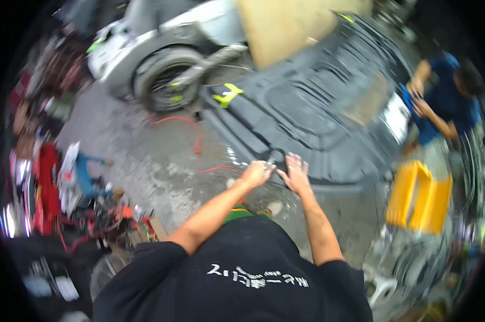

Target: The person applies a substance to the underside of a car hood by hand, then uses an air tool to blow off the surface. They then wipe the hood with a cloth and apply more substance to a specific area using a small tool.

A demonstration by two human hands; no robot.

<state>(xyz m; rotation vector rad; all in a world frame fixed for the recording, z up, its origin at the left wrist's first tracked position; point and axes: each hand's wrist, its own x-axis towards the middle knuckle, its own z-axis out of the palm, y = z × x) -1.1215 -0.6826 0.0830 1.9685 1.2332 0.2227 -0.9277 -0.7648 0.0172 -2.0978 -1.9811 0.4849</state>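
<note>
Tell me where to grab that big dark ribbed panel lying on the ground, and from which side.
Grip the dark panel along its near edge, coming from the person's side. It lies flat on the concrete floor, and that edge is bare where the left hand and right hand already meet it. The motorcycle wheel crowds the far-left corner. The left hand seems closed on a small dark tool.

Dark tool [274,156] blurred, mostly hidden by left hand [257,173] — kind unclear
</note>
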